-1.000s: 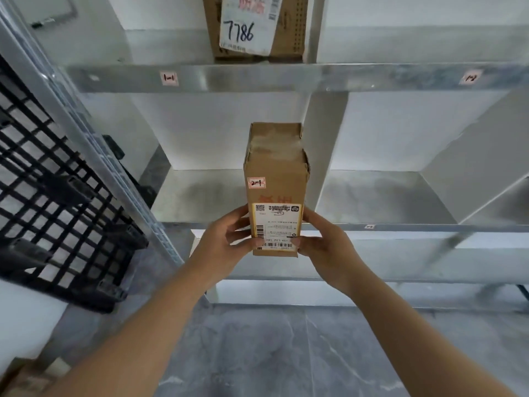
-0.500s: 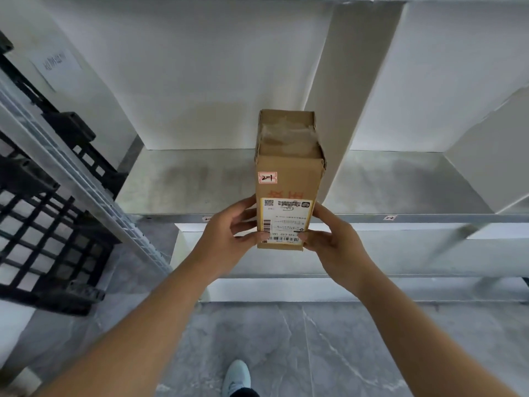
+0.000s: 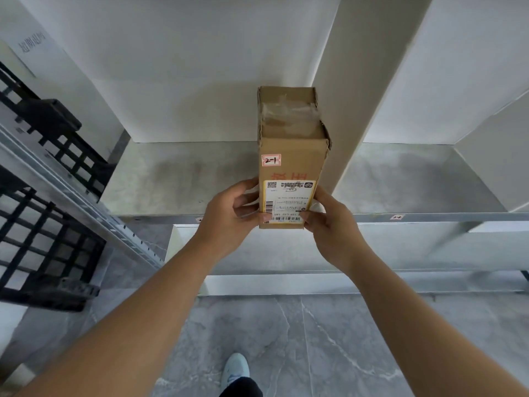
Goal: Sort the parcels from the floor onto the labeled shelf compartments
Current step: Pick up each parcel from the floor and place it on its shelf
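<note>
- Head view: a box (image 3: 290,167) is held upright in front of the shelf (image 3: 183,179), between both hands.
- Left hand (image 3: 229,216) is seen on the box's left lower edge; its fingers (image 3: 246,200) are curled round that edge, with the thumb pinched onto the front face near the barcode.
- Right hand (image 3: 332,224) is seen on the right lower edge; its fingers (image 3: 322,196) are wrapped behind the side and the thumb is pressed on the front bottom corner.
- Both hands are about equally near; the grip is low, so most of the box stands above and beyond the fingers.
- The long axis is read as roughly vertical, slightly leaned away at the top; the taped top flap is turned toward the camera.
- A small tag (image 3: 271,160) marked "2-1" is seen on the front face, above a shipping label (image 3: 287,202).
- The box's bottom is seen level with the shelf's front rail; whether it touches the shelf cannot be told.
- A rail tag (image 3: 397,217) reading "2-2" marks the right bay; another rail tag (image 3: 199,219), partly hidden by the left hand, sits under the left bay, text unreadable.
- A divider (image 3: 357,96) stands just right of the box, so the box is judged to be in front of the left bay.
- Judgement: the placing step is in hand; a push forward into the left bay is called for.
- A black crate (image 3: 43,213) is seen at left; a shoe (image 3: 235,368) on the grey floor (image 3: 343,339).
</note>
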Motion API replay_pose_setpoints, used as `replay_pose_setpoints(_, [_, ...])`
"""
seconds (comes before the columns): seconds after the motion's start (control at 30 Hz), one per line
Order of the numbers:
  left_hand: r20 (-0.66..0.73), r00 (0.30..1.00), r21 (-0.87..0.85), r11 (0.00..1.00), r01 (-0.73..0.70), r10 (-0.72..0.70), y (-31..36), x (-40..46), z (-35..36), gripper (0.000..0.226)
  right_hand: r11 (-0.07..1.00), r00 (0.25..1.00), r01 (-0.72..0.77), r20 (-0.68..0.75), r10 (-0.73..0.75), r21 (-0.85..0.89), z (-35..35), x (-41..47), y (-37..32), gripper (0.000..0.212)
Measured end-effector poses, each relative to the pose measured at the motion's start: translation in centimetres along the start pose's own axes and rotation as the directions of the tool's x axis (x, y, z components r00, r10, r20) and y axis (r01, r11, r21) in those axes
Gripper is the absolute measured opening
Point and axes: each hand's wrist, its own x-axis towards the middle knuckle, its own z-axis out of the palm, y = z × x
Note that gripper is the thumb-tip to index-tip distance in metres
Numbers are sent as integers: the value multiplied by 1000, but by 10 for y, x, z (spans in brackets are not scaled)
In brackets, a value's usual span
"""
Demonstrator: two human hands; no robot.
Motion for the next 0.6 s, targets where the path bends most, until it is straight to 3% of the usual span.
replay_pose_setpoints(0.6, [-8,1000,-30,999,29,-29,-2,50,-9,75,996,991,60,-116,-67,-63,11,52,3,54])
